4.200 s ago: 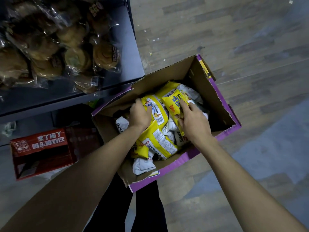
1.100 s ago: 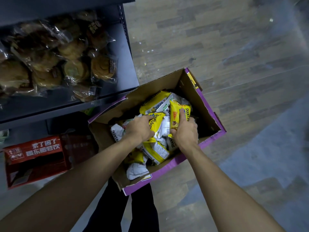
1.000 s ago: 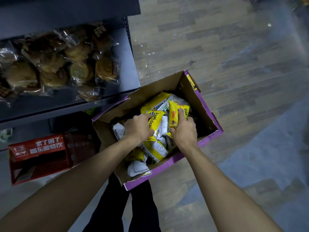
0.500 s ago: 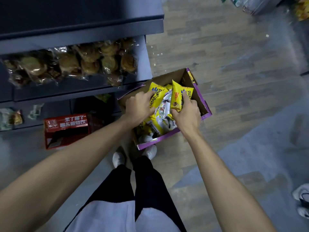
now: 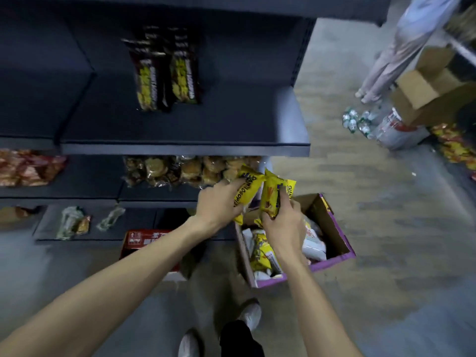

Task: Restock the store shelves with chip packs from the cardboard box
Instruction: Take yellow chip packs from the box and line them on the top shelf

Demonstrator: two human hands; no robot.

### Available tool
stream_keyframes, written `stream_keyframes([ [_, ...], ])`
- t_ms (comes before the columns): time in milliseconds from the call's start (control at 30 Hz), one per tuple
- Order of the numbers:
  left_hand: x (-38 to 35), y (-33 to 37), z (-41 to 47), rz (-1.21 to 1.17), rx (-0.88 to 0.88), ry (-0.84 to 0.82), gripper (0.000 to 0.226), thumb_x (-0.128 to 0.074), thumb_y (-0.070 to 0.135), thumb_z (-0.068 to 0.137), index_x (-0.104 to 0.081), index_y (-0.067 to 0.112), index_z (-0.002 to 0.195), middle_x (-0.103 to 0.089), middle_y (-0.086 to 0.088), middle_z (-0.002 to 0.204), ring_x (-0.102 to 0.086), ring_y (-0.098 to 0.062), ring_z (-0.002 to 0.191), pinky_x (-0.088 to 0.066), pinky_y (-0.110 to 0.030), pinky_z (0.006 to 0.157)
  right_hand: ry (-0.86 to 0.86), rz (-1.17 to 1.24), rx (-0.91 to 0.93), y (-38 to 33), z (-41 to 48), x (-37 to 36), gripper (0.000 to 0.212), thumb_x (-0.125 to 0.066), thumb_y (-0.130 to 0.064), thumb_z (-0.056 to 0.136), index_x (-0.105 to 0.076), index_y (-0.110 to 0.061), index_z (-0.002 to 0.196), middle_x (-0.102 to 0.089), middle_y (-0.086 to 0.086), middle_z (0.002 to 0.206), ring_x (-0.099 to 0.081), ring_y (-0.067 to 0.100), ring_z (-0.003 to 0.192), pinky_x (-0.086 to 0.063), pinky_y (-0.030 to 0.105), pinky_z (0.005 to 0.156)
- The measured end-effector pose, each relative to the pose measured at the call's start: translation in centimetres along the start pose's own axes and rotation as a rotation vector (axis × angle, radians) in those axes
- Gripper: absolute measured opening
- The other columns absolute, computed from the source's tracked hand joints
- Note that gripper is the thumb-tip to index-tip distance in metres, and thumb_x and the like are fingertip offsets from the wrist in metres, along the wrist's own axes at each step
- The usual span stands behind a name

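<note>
Head view.
- Left grip: fingers curled round one yellow chip pack, which is held over the far edge of the cardboard box.
- Right grip: fingers closed on a second chip pack, just beside the first.
- Box: stands on the floor with more packs inside.
- Shelf: lies beyond the hands and carries two dark packs.

Both hands have been raised out of the box. A yellow pack gripped by the left hand and a second pack gripped by the right hand have been carried up above the box's far corner. The view has been lifted, so an upper shelf with dark packs has been brought into sight.
</note>
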State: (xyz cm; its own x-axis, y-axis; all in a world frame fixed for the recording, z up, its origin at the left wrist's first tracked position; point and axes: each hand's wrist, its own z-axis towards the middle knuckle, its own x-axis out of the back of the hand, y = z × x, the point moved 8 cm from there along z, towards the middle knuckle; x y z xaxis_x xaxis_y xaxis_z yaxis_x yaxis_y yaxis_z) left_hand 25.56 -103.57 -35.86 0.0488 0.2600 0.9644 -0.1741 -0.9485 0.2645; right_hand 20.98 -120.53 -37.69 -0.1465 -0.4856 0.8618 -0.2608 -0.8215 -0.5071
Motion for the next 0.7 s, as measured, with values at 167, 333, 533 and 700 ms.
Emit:
stream_keyframes([
  [167, 7.8, -4.9, -3.2, 0.020, 0.049, 0.163, 0.065, -0.064, 0.047, 0.081, -0.041, 0.037, 0.141, -0.062, -0.004, 0.112, -0.064, -0.032, 0.099, -0.050, -0.040, 0.072, 0.060, 0.036, 0.129, -8.7, -2.7, 1.9, 0.077, -0.068, -0.034, 0.082, -0.029, -0.032, 0.149, -0.054, 0.011, 0.118, -0.055, 0.035, 0.108, -0.049, 0.042, 0.080],
  [333, 14.7, -7.7, -6.4, 0.025, 0.076, 0.311, 0.066, -0.065, 0.047, 0.082, -0.040, 0.036, 0.142, -0.057, 0.000, 0.096, -0.063, -0.029, 0.085, -0.043, -0.035, 0.063, 0.117, 0.068, 0.243, -15.6, -5.0, 4.7, 0.079, -0.069, -0.035, 0.084, -0.028, -0.031, 0.151, -0.052, 0.009, 0.121, -0.054, 0.032, 0.110, -0.049, 0.041, 0.083],
  [533, 22.9, -8.4, -8.3, -0.016, 0.075, 0.463, 0.065, -0.061, 0.050, 0.084, -0.034, 0.042, 0.143, -0.054, 0.004, 0.096, -0.064, -0.027, 0.083, -0.047, -0.036, 0.068, 0.262, 0.133, 0.353, -22.0, -6.0, 9.7, 0.079, -0.071, -0.033, 0.081, -0.032, -0.031, 0.149, -0.052, 0.007, 0.125, -0.055, 0.030, 0.110, -0.052, 0.042, 0.080],
  [700, 30.0, -7.4, -7.1, -0.014, 0.001, 0.619, 0.066, -0.060, 0.053, 0.083, -0.036, 0.039, 0.143, -0.058, 0.005, 0.101, -0.066, -0.024, 0.082, -0.051, -0.036, 0.066, 0.370, 0.141, 0.391, -26.8, -4.7, 14.7, 0.079, -0.070, -0.039, 0.084, -0.028, -0.033, 0.150, -0.052, 0.001, 0.127, -0.055, 0.026, 0.111, -0.052, 0.040, 0.074],
])
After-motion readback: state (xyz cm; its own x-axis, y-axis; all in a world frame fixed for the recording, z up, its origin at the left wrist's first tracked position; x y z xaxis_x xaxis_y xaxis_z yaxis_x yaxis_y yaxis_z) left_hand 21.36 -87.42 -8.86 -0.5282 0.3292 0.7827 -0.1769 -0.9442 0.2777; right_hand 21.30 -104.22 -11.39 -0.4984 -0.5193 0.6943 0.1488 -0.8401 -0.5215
